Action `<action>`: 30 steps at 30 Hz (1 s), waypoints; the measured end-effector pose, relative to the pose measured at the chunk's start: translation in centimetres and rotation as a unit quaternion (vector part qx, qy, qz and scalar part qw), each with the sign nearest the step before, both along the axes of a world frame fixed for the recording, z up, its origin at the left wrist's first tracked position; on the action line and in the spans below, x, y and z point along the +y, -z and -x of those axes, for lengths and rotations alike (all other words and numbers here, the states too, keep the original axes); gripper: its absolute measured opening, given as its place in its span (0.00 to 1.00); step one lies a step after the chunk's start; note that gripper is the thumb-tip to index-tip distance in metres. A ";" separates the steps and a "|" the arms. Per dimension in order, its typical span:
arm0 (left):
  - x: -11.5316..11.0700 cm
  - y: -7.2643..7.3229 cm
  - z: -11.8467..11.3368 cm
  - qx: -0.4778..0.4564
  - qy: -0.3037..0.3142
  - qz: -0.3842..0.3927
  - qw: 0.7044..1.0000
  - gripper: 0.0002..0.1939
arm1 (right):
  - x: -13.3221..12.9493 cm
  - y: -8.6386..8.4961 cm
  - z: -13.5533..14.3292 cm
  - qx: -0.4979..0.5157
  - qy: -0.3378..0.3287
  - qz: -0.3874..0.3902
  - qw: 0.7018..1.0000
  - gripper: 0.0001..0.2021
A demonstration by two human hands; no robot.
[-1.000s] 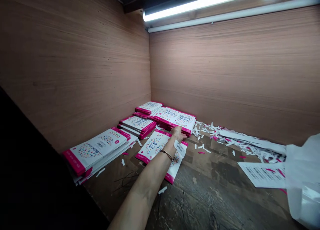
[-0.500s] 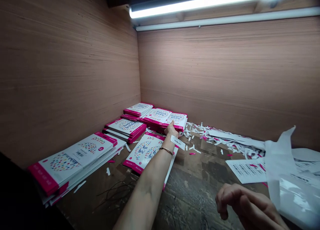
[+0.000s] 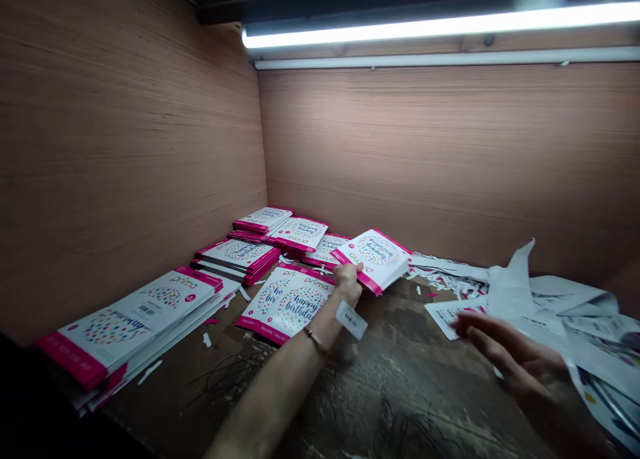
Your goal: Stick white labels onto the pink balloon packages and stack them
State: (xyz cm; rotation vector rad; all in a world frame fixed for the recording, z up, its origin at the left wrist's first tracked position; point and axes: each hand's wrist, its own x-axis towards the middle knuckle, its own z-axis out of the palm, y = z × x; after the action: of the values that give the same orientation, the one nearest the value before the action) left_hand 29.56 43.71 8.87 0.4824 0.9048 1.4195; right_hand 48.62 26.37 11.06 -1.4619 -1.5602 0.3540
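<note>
Head view shows the left hand (image 3: 349, 282) gripping the near edge of a stack of pink-and-white packets (image 3: 377, 256), which is tilted in front of the back wall (image 3: 425, 159); whether its lower edge touches the dark worktop (image 3: 390, 359) cannot be told. The right hand (image 3: 525, 362) is empty, fingers extended and loosely spread, near the crumpled white sheets (image 3: 515, 289) and a barcode sheet (image 3: 443, 316). Several groups are already in piles: a long front pile (image 3: 130, 319) along the left wall (image 3: 130, 132), a middle pile (image 3: 237, 252) behind it, a corner pile (image 3: 263, 219) and, beside that, a neighbouring pile (image 3: 300, 232). Further right, a lower group (image 3: 327, 247) lies partly hidden by the held stack. At least 2 flat packets (image 3: 300, 302) overlap on the worktop, outside those piles. The grasped stack is apart from the corner pile, so, as far as can be judged, it is not set down in a pile yet. Paper scraps (image 3: 445, 282) lie uncollected along the back wall, and the front pile looks uneven at its lower edges.
</note>
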 end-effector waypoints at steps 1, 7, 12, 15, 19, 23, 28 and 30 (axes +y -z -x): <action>-1.6 -0.4 0.1 0.032 0.055 -0.022 0.998 0.09 | 0.2 -0.9 -0.6 -0.059 0.030 -0.049 0.997 0.18; -9.9 -6.4 2.1 0.199 0.373 -0.162 0.892 0.11 | -0.7 -4.4 -1.3 -0.191 0.008 -0.054 0.980 0.37; -12.1 -11.2 1.6 0.437 0.442 -0.332 0.710 0.08 | -3.7 -2.1 1.1 0.186 -0.143 0.166 0.958 0.22; -12.3 -11.7 1.5 0.431 0.358 -0.373 0.739 0.12 | -4.8 0.2 1.3 0.354 -0.086 0.130 0.922 0.19; -13.6 -8.5 1.6 0.223 0.232 -0.294 0.900 0.34 | -5.7 2.8 0.3 0.438 -0.062 0.086 0.892 0.19; -16.7 -3.4 0.4 0.109 0.300 -0.253 0.913 0.36 | -7.0 4.4 -0.7 0.430 -0.032 0.055 0.900 0.20; -19.5 0.4 -2.3 0.148 0.270 -0.273 0.912 0.28 | -8.5 5.4 -0.6 0.387 0.007 0.045 0.921 0.22; -20.0 0.8 -2.8 0.171 0.232 -0.273 0.918 0.27 | -9.0 5.7 -0.3 0.380 0.020 0.050 0.923 0.21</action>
State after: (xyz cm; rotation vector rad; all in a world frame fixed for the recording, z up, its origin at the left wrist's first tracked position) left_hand 32.35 23.68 8.07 1.3129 0.5895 1.1446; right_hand 48.90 17.35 5.33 -1.2103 -0.8881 0.8698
